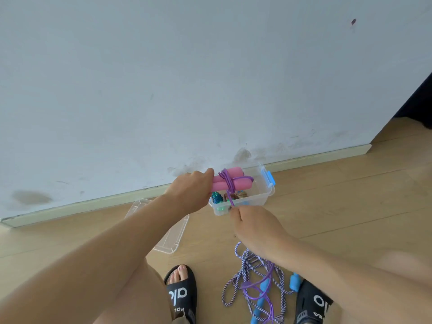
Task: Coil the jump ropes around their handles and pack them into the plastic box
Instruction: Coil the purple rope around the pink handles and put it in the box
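The plastic box (243,202) sits open on the floor by the wall with a few wound ropes already inside, its lid (168,232) lying off to the left. Left hand (189,190) has a closed grip on the pink handles (228,181) right above the box, and the right hand (254,228) pinches the purple rope (230,197) taut just below them. My worry is the slack: it trails down into the loose striped rope (252,272) with blue handles by the feet, so it'll probably snag, or the wraps slide off if tension drops.
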